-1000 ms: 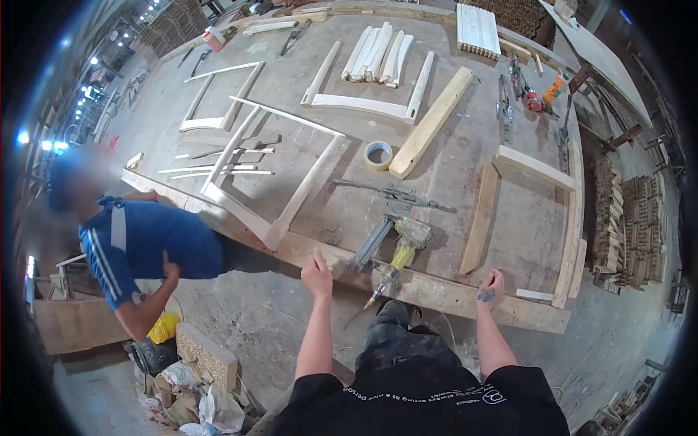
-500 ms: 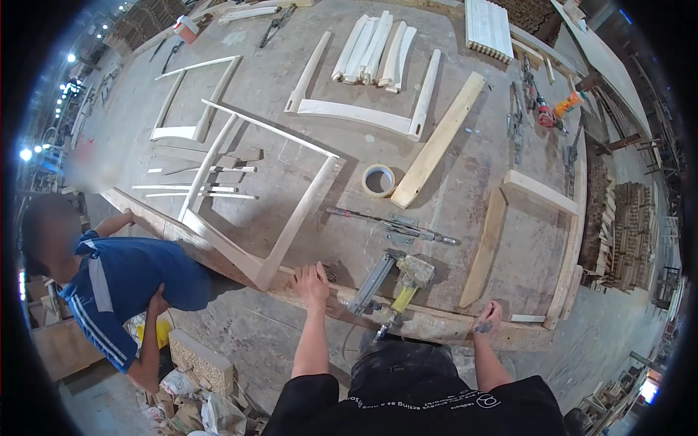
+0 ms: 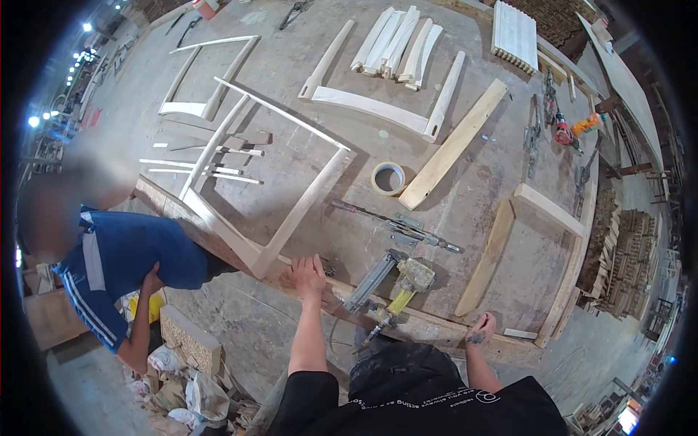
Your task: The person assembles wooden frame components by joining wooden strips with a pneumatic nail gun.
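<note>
My left hand [image 3: 307,276] rests on the front wooden edge of the worktable [image 3: 436,323], holding nothing, its fingers apart. Just left of it stands the corner of a pale wooden frame [image 3: 265,258]. My right hand [image 3: 481,329] is at the same edge farther right, its fingers curled; whether anything is in them cannot be made out. Between my hands lies a nail gun [image 3: 414,277] with a yellow-green handle. A bar clamp [image 3: 400,228] lies behind it. Close to my right hand is a curved wooden piece [image 3: 488,258].
A co-worker in a blue shirt [image 3: 145,247] stands at the left edge. A tape roll [image 3: 388,179] touches a long board [image 3: 454,145]. Farther back are a U-shaped frame [image 3: 371,105], pale slats [image 3: 385,43] and a red drill [image 3: 563,132]. Bags [image 3: 207,400] lie at lower left.
The view has shifted, so the table contents appear displaced. My left hand stays on the edge; the fingers of my right hand look more curled.
</note>
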Motion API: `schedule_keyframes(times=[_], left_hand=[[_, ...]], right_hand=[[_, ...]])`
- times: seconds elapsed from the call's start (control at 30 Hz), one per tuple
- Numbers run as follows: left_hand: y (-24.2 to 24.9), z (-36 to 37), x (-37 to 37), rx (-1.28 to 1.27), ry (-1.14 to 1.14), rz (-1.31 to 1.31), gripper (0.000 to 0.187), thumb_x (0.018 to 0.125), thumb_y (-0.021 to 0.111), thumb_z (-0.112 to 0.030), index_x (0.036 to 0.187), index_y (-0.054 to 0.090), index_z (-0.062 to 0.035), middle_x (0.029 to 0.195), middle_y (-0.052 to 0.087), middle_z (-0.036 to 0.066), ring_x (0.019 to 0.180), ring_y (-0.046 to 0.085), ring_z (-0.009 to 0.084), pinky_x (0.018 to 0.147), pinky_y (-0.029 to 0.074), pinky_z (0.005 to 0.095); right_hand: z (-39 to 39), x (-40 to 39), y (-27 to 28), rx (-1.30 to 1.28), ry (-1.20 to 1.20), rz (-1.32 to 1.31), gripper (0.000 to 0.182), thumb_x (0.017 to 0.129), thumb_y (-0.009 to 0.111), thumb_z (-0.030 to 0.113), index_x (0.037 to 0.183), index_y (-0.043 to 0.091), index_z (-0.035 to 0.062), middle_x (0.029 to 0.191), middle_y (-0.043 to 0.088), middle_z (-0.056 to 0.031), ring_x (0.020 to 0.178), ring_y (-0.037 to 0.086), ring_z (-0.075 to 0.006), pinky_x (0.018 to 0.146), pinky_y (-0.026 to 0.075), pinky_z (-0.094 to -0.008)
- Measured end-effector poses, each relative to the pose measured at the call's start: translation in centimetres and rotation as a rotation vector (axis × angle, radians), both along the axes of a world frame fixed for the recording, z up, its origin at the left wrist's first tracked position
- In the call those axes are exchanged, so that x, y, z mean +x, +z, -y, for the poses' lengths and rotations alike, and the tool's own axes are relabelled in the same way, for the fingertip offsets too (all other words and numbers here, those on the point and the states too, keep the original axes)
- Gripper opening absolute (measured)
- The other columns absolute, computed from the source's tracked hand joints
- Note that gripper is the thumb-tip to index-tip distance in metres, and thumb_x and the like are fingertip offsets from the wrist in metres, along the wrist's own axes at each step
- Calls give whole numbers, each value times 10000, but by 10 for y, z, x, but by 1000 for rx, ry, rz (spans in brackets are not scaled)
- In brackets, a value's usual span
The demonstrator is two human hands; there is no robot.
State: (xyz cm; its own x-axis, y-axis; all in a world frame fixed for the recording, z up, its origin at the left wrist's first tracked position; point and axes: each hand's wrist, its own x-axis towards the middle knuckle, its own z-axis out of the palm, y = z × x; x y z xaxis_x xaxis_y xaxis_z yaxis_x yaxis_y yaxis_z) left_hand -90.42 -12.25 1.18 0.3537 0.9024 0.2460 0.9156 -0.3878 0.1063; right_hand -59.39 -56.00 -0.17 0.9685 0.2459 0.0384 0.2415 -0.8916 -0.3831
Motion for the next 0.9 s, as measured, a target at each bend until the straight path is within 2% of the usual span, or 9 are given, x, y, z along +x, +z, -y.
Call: schedule_keyframes(times=[0.07,0.27,0.4,0.53,0.63,0.77,0.9], left_hand=[[-3,-1,-1,37,-2,-3,368,1006,535,-324,787,692,-73,865,682,129,953,599,358,854,422,512],[-4,-1,-5,-117,37,93,331,989,563,-309,806,696,-67,909,691,134,988,605,359,880,428,503],[4,-1,-2,-149,60,23,317,978,580,-297,794,694,-64,886,688,122,970,608,338,866,432,492],[-5,-3,-7,-16,16,25,314,972,585,-295,772,691,-78,870,687,103,942,619,314,844,433,476],[-2,0,-7,-37,27,54,322,973,580,-300,764,691,-82,871,690,100,936,623,308,840,435,472],[-2,0,-9,-28,15,57,323,974,579,-302,760,692,-88,868,695,99,935,627,301,841,436,470],[-12,0,-11,24,4,66,327,977,584,-307,745,686,-101,847,697,96,914,635,289,827,442,461]], right_hand=[[-2,-1,1,23,7,-3,231,1023,544,238,1109,632,42,1095,664,-159,1028,622,-355,913,480,-443],[3,0,-6,13,22,-7,243,1031,541,245,1096,643,34,1060,673,-165,1001,630,-354,899,481,-442],[2,-1,-2,-9,37,6,259,1035,534,246,1125,638,26,1068,669,-178,1002,630,-357,895,482,-436],[19,2,-30,5,45,89,271,1037,530,253,1139,632,24,1081,666,-181,1011,627,-366,890,484,-445],[9,-2,-9,-15,-5,-16,270,1036,536,260,1137,626,26,1080,664,-184,1009,624,-374,884,483,-453],[9,-1,-7,-40,9,-41,287,1064,483,275,1116,588,13,1064,642,-211,996,620,-389,873,479,-451],[2,-7,11,4,5,-48,277,1063,488,267,1120,592,17,1071,643,-205,1009,619,-389,879,479,-450]])
